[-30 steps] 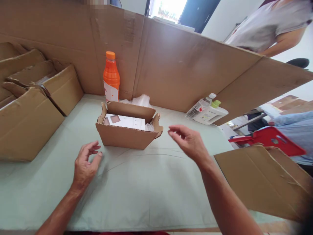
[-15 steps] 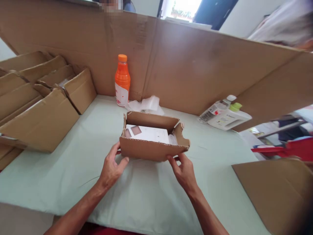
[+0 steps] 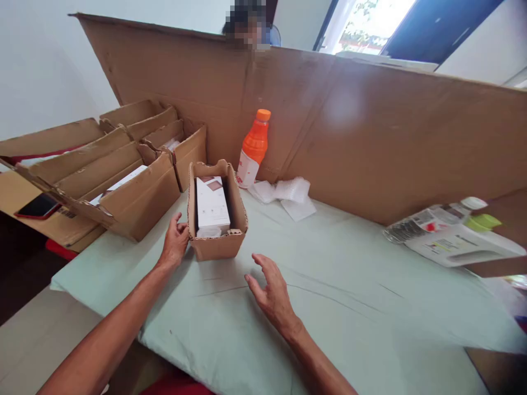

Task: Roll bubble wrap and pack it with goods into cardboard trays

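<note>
Two hands in view, both the wearer's own. Left hand (image 3: 175,244) at seven o'clock of the scene, fingers loosely curled against the left wall of one small open cardboard box (image 3: 217,241), touching it without closing round it. Right hand (image 3: 272,293) at six o'clock, open and spread, palm down just above the pale green table cover (image 3: 349,307), holding nothing, near the box's lower right corner but apart from it. Small box standing upright at about ten o'clock from the right hand, flaps up, with one white carton (image 3: 211,204) lying inside and a scrap of clear wrap at its near end. One orange bottle (image 3: 254,149) upright at twelve o'clock behind the box, against one tall cardboard screen (image 3: 370,137). One bunch of bubble wrap (image 3: 288,193) at one o'clock. Several larger open cartons (image 3: 135,186) crowded at ten o'clock, exact count hard to tell; one red-edged phone (image 3: 38,206) on the outermost, at nine o'clock. Two plastic bottles (image 3: 448,236) lying on their sides at three o'clock.
</note>
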The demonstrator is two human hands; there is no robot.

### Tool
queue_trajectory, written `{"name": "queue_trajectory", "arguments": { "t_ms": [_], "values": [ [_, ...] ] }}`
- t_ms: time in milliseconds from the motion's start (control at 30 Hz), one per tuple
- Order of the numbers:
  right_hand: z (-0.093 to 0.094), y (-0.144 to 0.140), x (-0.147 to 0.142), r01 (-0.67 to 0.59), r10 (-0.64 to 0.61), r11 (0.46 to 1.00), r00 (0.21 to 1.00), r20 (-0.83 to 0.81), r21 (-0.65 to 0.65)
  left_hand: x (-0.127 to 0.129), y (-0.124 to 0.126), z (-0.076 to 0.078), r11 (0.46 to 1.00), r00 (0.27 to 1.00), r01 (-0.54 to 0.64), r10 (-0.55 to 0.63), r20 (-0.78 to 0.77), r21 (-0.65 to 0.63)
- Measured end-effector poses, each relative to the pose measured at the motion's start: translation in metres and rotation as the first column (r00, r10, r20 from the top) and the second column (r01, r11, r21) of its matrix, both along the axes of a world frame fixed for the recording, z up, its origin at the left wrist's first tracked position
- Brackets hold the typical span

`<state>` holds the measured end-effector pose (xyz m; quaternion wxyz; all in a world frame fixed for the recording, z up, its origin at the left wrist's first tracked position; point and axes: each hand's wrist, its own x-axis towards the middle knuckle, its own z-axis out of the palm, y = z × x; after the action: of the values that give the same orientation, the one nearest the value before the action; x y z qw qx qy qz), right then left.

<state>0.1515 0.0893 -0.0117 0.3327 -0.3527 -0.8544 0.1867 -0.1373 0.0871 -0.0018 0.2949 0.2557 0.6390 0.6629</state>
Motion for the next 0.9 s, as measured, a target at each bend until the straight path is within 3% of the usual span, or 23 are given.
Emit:
{"name": "queue_trajectory", "arguments": {
  "t_ms": [167, 333, 467, 633, 767, 900],
  "values": [
    [-0.015, 0.049, -0.032, -0.045, 0.059, 0.993, 0.991, 0.119, -0.113, 0.000, 0.011, -0.012, 0.995, 0.988, 0.091, -0.096, 0.123, 0.051],
    [0.000, 0.084, -0.103, 0.119, -0.074, 0.977, 0.967, 0.245, -0.174, -0.024, 0.055, -0.012, 0.976, 0.963, 0.174, -0.196, 0.186, 0.130],
    [0.014, 0.116, -0.152, 0.239, -0.177, 0.962, 0.913, 0.367, -0.131, -0.035, 0.071, -0.028, 0.986, 0.975, 0.080, -0.107, 0.193, 0.145],
    [0.015, 0.154, -0.206, 0.328, -0.269, 0.944, 0.837, 0.477, -0.045, -0.037, 0.067, -0.049, 0.988, 0.986, -0.011, -0.014, 0.165, 0.152],
    [0.012, 0.174, -0.240, 0.347, -0.279, 0.937, 0.815, 0.508, -0.044, -0.037, 0.069, -0.055, 0.986, 0.992, 0.001, -0.022, 0.127, 0.164],
    [0.007, 0.183, -0.255, 0.339, -0.265, 0.938, 0.832, 0.487, -0.070, -0.036, 0.071, -0.056, 0.987, 0.996, 0.001, -0.015, 0.086, 0.159]
  ]
}}
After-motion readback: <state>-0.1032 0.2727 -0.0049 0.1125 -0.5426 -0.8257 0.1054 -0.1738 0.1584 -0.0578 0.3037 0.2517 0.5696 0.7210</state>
